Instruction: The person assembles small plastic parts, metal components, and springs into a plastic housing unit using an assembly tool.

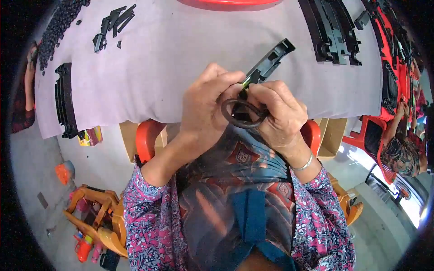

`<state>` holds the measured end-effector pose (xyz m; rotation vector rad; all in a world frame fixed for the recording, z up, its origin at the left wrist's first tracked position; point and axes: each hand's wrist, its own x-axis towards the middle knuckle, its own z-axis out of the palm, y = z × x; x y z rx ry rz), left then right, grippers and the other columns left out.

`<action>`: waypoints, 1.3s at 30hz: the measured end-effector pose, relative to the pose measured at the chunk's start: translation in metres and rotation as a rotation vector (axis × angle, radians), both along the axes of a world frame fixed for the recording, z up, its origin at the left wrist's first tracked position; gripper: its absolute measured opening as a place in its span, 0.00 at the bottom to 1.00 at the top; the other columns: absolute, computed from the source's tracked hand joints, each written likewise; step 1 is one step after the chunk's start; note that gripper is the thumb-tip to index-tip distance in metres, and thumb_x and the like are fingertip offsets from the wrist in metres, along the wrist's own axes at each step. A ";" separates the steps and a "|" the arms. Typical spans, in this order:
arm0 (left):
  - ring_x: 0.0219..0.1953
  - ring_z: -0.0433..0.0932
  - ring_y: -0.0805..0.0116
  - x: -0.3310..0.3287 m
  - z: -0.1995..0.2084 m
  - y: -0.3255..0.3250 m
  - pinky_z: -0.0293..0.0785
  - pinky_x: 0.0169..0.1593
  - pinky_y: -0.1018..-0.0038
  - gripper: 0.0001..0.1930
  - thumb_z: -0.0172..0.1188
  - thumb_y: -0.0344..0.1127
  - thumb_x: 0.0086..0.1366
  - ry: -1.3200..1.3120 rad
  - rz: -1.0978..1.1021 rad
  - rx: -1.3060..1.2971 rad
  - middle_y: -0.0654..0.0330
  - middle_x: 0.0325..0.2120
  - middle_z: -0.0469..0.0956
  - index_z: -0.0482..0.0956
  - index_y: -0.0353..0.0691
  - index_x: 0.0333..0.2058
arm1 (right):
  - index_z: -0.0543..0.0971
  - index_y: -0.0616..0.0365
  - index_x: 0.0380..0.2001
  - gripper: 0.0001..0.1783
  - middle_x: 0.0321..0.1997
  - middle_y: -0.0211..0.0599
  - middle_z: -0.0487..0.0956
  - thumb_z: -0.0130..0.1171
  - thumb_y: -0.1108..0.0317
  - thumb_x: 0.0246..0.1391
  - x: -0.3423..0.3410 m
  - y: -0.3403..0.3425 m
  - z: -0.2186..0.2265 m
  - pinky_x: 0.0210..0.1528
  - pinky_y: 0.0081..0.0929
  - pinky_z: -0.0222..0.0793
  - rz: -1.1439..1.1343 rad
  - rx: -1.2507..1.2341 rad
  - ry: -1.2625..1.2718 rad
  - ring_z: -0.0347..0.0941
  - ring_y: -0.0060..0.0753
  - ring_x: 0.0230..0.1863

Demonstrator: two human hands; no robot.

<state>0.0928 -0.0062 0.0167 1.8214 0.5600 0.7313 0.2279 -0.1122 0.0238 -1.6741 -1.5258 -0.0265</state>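
Over the near edge of the cloth-covered table, both hands meet at a long black plastic part (271, 61), which slants up and away to the right. My left hand (203, 106) is closed, its thumb and fingers pinching the near end of the part. Just beside it, my right hand (281, 108) is closed too, fingers bent at the same end. A dark oval ring (244, 125), which looks like a scissors handle, sticks out between the hands toward me. A yellow-green bit shows between the fingertips; the fingers hide what it belongs to.
Black strips (332, 34) lie at the far right, black pieces (113, 22) at the far left. Small black parts (58, 27) are heaped in the left corner, near a stack of black parts (66, 99). A red basin (230, 3) stands at the far edge. Other people sit at right.
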 end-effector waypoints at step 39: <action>0.30 0.78 0.65 -0.001 -0.002 -0.007 0.72 0.33 0.76 0.10 0.63 0.26 0.62 -0.089 0.012 -0.048 0.57 0.33 0.74 0.79 0.37 0.42 | 0.80 0.62 0.34 0.18 0.28 0.34 0.78 0.65 0.78 0.32 0.000 0.001 -0.001 0.20 0.27 0.70 0.022 0.085 0.022 0.75 0.31 0.20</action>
